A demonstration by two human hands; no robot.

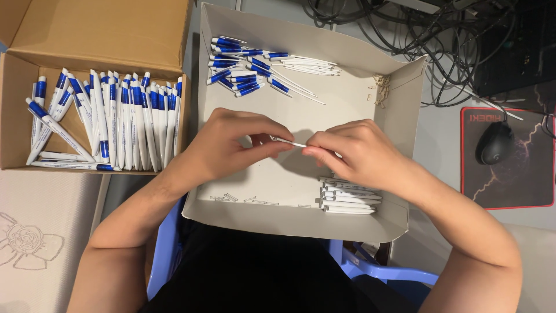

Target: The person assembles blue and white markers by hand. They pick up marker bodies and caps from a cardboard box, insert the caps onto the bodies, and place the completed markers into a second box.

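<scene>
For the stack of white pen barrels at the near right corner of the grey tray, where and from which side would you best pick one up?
Take the top white pen barrel at mid-length, pinched across its width, coming from above. The barrels lie flat, side by side and lengthwise left to right, against the grey tray wall, so their ends are probably harder to reach. The right hand hovers just above the pile.

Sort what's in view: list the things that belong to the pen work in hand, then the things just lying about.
In the work:
left hand
right hand
thin white refill
white barrels
blue-and-white pen parts
small springs
shallow tray
box of finished pens

Lying about:
computer mouse
mouse pad
cables
</scene>
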